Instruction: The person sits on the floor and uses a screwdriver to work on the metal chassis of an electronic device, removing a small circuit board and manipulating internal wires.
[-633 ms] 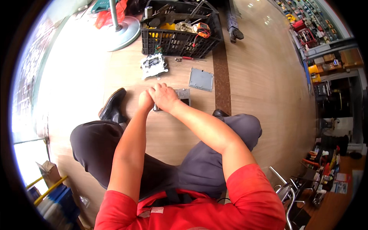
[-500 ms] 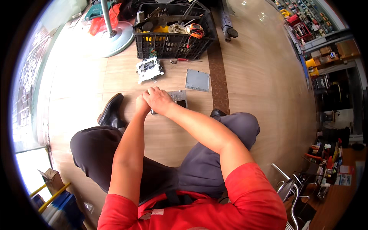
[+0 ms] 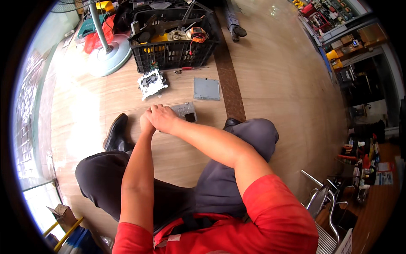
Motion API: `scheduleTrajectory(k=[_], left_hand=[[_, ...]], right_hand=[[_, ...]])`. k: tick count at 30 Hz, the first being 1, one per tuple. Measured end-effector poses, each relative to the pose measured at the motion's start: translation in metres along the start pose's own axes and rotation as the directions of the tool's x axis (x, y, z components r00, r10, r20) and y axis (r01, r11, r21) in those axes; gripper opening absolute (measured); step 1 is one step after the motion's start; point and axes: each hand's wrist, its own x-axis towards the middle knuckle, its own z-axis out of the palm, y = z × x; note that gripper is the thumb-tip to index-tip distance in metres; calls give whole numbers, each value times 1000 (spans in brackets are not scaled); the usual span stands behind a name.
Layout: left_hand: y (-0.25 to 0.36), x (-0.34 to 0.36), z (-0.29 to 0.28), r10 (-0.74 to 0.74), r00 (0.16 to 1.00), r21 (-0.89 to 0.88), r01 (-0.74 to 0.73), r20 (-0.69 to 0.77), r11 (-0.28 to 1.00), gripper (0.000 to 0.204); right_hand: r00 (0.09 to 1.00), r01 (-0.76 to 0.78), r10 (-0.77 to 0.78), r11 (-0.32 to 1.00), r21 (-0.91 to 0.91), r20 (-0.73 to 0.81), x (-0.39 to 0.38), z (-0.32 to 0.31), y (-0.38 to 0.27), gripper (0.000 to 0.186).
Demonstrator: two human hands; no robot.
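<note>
Both hands are together over the floor in front of me. My right hand (image 3: 164, 118) lies over my left hand (image 3: 147, 123), its fingers bent and closed. My left hand is closed too, with its fingertips mostly covered by the right. What they grip, if anything, is hidden. A grey metal device part (image 3: 182, 110) with a dark square in it lies right beside and partly under my right hand. Beyond it is a flat grey metal panel (image 3: 207, 89). A white frame with dark parts inside (image 3: 152, 84) lies on the floor past my hands.
A black plastic crate (image 3: 173, 55) full of tools stands ahead, with a red-handled screwdriver (image 3: 188, 68) before it. A stand with a round base (image 3: 111, 57) is at far left. Another person's leg and shoe (image 3: 238, 32) show beyond the crate. A metal chair (image 3: 323, 203) stands at right.
The whole view has shifted, so the floor items sit further left in the picture. My hands stay closed together beside the grey device part.
</note>
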Motion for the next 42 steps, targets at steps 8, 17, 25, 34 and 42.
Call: scheduleTrajectory(k=[8,17,25,34,42], left_hand=[[-5,2,2,5,1000,10,-5,7,1000,24],[-1,-2,-3,-104,995,-216,104,12,971,29],[-12,9,11,30,998,90,-34,47,995,27],[0,3,-2,-55,998,-54,56,19,997,29],[-9,5,8,14,1000,59,-14,2,998,30]], right_hand=[[995,-57,60,998,-31,79,3,-3,-2,25],[961,-240,227,968,72,156,4,-6,-3,24],[1000,-10,10,1000,-23,-2,7,-1,0,23],[980,-184,181,982,30,86,8,-4,3,26],[994,-111,111,993,43,-5,3,2,4,25]])
